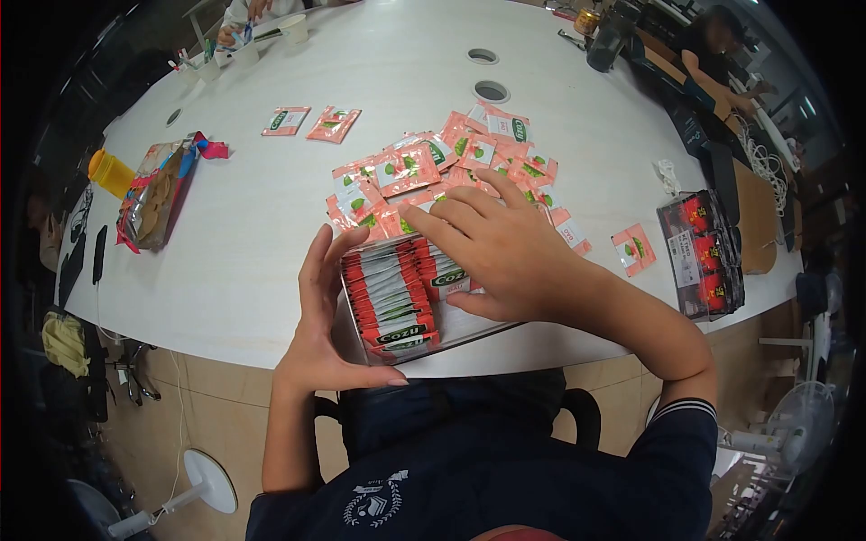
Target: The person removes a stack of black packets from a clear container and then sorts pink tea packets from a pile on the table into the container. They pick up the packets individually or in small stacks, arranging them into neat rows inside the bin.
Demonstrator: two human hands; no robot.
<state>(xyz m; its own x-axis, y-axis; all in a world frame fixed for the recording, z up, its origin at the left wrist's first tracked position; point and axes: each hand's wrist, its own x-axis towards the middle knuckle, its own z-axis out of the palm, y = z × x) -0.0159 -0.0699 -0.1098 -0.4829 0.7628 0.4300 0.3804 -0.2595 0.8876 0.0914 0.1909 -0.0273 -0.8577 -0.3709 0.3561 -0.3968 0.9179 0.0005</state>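
A clear plastic box (469, 340) stands at the table's front edge, with a full row of upright Cozy sachets (388, 293) on its left side and a shorter row (442, 270) beside it. My left hand (320, 316) is curved round the box's left side, thumb and fingers apart. Over the box's right part reaches my right hand (492, 243), its thumb near the shorter row and its fingers spread above the sachets. Beyond the box lies a loose pile of pink and white sachets (406, 167).
Two sachets (332, 124) lie at the back left, one (633, 250) at the right. A snack bag (162, 194) and yellow bottle (110, 174) stand left, a pack with red items (701, 255) right. Cups (293, 29) and a person's hand (257, 9) are at the far side.
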